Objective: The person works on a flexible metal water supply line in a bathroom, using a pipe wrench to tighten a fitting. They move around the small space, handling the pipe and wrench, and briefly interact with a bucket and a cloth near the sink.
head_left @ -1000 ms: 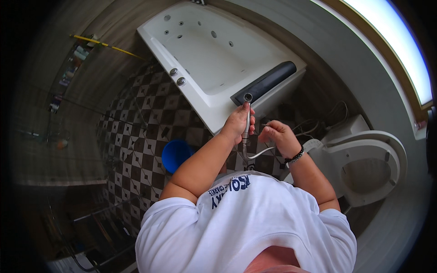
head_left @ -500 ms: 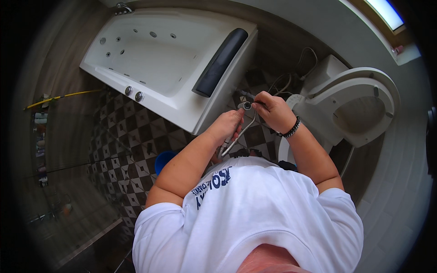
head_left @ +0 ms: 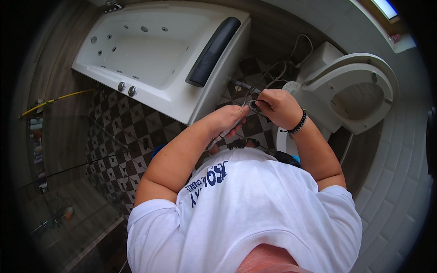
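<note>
My left hand (head_left: pixel 230 119) is curled shut round a braided metal hose (head_left: pixel 221 135), gripping it near its upper end; the hose runs down from my fist toward my chest. My right hand (head_left: pixel 276 105) is closed too, fingertips pinched on the round metal fitting (head_left: pixel 252 105) at the hose's top end, just touching my left knuckles. Both hands sit in the narrow gap right of the white bathtub (head_left: pixel 150 91), over the black-and-white checkered floor (head_left: pixel 114 136). Tight room here: the tub's corner edge is just left of my left hand, and the white toilet (head_left: pixel 350 91) is just right of my right hand, seat and lid up. Beyond the hands, past the tub's end, loose hoses and cables (head_left: pixel 277 68) lie against the wall. More open floor runs along the tub's long side, left of my left arm. The tub holds nothing I can see but jets in its walls; a dark headrest pad (head_left: pixel 214 50) lies on its right rim, two round knobs (head_left: pixel 126 88) on its near rim. Toilet bowl contents: can't tell. A blue thing (head_left: pixel 158 149) peeks out under my left forearm, mostly hidden.
</note>
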A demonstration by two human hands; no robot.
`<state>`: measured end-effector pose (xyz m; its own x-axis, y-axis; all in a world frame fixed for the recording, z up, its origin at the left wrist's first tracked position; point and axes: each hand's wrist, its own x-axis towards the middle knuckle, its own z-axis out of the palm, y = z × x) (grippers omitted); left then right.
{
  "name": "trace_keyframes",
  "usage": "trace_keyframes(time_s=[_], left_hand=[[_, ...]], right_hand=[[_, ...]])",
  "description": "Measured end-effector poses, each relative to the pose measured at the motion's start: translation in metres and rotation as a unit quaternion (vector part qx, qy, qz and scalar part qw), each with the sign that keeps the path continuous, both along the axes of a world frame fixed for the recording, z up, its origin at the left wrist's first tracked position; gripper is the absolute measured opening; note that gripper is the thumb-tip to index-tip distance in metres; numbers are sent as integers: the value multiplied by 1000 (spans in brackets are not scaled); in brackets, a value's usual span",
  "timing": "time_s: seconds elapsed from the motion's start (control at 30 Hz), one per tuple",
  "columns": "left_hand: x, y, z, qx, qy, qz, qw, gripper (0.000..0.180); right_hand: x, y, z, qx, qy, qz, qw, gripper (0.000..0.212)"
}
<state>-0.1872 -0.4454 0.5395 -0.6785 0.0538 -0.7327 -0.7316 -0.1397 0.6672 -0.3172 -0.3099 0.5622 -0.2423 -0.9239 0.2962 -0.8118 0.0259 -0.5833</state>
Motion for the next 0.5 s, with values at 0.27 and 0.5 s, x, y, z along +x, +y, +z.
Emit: trace_keyframes(time_s=[0.27,0.5], left_hand=[[-20,23,7,-17,-14,-44,999,48],[-42,46,4,-22,-32,-86,996,46]], right_hand=[[0,31,0,-21,32,-66,997,11],[-10,65,-11,-42,51,-50,997,11]])
